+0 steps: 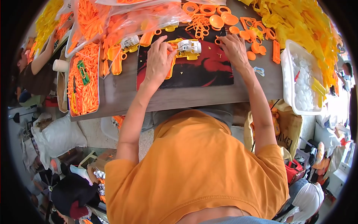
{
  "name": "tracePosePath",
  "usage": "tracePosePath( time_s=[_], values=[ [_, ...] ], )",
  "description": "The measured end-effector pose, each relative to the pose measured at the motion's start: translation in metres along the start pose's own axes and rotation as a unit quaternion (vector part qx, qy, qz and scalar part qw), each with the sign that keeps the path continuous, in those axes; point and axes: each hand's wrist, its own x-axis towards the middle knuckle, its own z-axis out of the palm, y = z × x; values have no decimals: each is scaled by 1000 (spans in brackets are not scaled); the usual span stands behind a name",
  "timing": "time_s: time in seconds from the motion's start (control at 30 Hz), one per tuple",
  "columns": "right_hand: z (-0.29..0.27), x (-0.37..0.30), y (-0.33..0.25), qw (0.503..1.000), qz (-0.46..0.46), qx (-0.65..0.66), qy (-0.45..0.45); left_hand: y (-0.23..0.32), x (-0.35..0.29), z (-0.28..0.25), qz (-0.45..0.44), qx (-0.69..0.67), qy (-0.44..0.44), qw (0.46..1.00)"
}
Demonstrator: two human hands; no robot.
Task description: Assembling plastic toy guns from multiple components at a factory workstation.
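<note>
Yellow toy-gun shell (172, 70), one piece, fitted with a white mechanism (189, 47): we record it lying on a black-and-red mat (210, 76) on the table (257, 91), muzzle end to the right, handle slanting toward the near edge. Left hand (158, 61): beside the shell's rear, thumb and fingers curled at its edge and hiding part of it; we cannot tell whether this grip closes on it. Right hand (235, 51): well apart from the shell, at the mat's far right corner, its grip narrow, fingertips on a small orange part (217, 41). Containers: at left, one tray (99, 76), filled with small orange parts, a green piece (83, 72) on top; at right, one white bin (288, 84), holding translucent white pieces (302, 84) and a yellow part (319, 88); at the far side, one clear plastic bag (149, 18) of orange parts, overhanging the ground just beyond the mat. Sundries: orange toy-gun shells (116, 61) left of the mat; orange rings and discs (217, 21) beyond it; one upright orange block (276, 51) near the bin; one small clear-blue piece (259, 71) just beside the right forearm; yellow parts (298, 22), heaped at far right.
</note>
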Motion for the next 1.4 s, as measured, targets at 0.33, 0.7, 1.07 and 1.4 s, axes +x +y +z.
tracePosePath(
  time_s=[0.33,0.7,1.07,1.4],
  values=[
    [10,15,-17,997,59,55,-14,0,-1,0,-1,-9,4,1000],
    [-1,2,-1,987,122,104,21,-5,6,-11,31,-35,-21,999],
    [-21,-24,-66,989,-14,122,79,6,-7,12,16,-65,31,997],
    [17,-21,-136,985,-53,109,125,10,-7,12,12,-61,43,997]
  ],
)
